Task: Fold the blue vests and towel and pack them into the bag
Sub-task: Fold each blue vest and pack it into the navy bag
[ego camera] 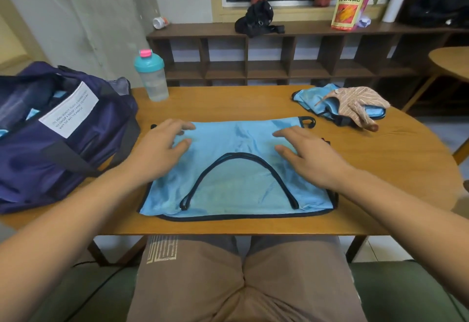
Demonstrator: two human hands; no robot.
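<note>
Folding step: blue vest (236, 182) lies half-folded mid-worktop (380, 159). Left hand (157, 149) and right hand (309, 159) press flat on it, fingers (184, 126) straight, gripping nothing (smoothing, probably). Next: fold again, then pack into bag (63, 144), left. Towel (355, 103) lies far right.

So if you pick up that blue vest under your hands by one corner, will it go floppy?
Probably floppy: the blue vest is thin mesh cloth, lying flat with soft wrinkles near the left hand and right hand. It likely weighs very little, being so thin. It might slide easily if pushed, since the wooden table looks smooth.
</note>
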